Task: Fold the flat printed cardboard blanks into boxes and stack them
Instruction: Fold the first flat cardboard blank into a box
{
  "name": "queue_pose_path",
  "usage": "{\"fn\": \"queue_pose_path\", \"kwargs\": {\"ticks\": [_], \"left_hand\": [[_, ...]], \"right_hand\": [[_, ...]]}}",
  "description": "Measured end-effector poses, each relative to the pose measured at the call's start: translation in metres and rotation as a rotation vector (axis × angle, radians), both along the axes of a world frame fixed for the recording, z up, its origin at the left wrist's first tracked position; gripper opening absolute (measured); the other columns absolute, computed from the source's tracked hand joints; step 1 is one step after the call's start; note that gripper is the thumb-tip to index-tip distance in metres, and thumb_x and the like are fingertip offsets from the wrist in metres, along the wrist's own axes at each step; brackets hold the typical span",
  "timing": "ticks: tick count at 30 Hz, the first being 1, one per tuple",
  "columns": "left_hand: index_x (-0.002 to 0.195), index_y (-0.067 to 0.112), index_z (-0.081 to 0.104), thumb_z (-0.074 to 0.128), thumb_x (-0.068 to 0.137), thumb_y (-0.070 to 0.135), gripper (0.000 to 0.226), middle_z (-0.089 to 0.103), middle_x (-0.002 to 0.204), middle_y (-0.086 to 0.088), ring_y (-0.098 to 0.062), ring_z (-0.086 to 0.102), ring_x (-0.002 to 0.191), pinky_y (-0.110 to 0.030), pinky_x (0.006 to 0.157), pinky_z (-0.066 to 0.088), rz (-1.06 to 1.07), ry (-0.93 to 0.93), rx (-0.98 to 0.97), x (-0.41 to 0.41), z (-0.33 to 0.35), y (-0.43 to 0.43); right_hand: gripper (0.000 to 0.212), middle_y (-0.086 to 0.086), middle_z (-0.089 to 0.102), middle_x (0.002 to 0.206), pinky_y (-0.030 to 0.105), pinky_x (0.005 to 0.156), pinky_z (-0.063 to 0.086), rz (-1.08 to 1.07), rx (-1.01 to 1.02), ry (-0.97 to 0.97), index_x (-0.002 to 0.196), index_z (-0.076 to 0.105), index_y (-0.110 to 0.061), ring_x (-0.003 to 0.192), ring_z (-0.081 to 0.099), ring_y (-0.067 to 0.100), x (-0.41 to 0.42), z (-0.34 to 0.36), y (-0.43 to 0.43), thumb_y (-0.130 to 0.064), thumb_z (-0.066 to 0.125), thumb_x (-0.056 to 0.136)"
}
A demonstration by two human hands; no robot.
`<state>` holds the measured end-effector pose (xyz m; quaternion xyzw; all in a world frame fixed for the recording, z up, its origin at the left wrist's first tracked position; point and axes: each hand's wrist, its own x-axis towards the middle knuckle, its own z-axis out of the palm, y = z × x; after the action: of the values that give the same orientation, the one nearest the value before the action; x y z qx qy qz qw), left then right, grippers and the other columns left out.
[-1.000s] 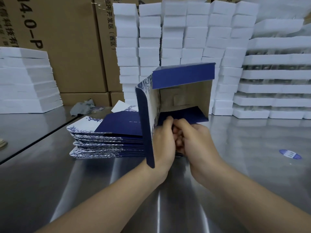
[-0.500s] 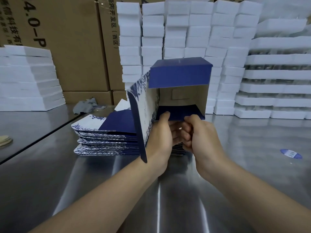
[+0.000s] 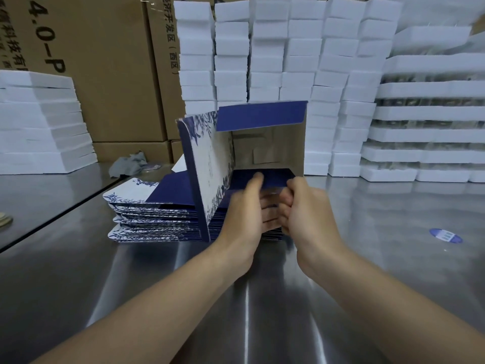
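My left hand [image 3: 244,214] grips half-formed box [image 3: 262,119] by blue lower flap: thumb on top, fingers curled beneath. My right hand [image 3: 309,214] pinches same flap at its near edge, fingers curled. Box's open end faces me, brown interior visible, printed panel at left. Box held above right end of stack of flat blanks [image 3: 149,214], mid steel table [image 3: 393,258]. White foam blocks [image 3: 267,48] along table's far edge.
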<state>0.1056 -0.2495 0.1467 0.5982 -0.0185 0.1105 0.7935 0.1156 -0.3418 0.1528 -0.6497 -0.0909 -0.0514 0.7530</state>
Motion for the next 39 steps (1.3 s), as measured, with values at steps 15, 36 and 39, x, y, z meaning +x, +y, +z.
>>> {"fn": "queue_pose_path", "kwargs": {"ticks": [15, 36, 39], "left_hand": [[0.107, 0.001, 0.072, 0.029, 0.111, 0.022, 0.048, 0.082, 0.102, -0.012, -0.027, 0.081, 0.091, -0.038, 0.079, 0.067, 0.012, -0.005, -0.021, 0.007, 0.001, 0.006], [0.086, 0.011, 0.072, 0.040, 0.112, 0.035, 0.047, 0.079, 0.077, 0.002, -0.021, 0.080, 0.072, -0.041, 0.052, 0.064, 0.213, -0.040, 0.412, 0.005, -0.001, 0.012], [0.097, 0.021, 0.070, 0.042, 0.112, 0.039, 0.036, 0.079, 0.086, 0.014, -0.021, 0.081, 0.079, -0.045, 0.059, 0.066, 0.202, -0.102, 0.310, 0.000, 0.004, 0.013]], "right_hand": [[0.056, -0.014, 0.041, 0.053, 0.012, 0.051, 0.034, -0.234, 0.004, -0.375, 0.056, 0.040, -0.032, 0.051, 0.039, 0.004, 0.003, 0.011, -0.013, -0.059, 0.050, 0.104], [0.036, -0.010, 0.064, 0.120, 0.036, 0.101, 0.049, -0.404, -0.343, -0.751, 0.126, 0.068, -0.023, 0.117, 0.060, 0.013, 0.020, 0.027, -0.047, -0.018, 0.079, 0.092], [0.036, -0.010, 0.064, 0.116, 0.035, 0.094, 0.052, -0.464, -0.316, -0.756, 0.122, 0.068, -0.026, 0.112, 0.062, 0.012, 0.019, 0.024, -0.044, -0.019, 0.082, 0.090]]}}
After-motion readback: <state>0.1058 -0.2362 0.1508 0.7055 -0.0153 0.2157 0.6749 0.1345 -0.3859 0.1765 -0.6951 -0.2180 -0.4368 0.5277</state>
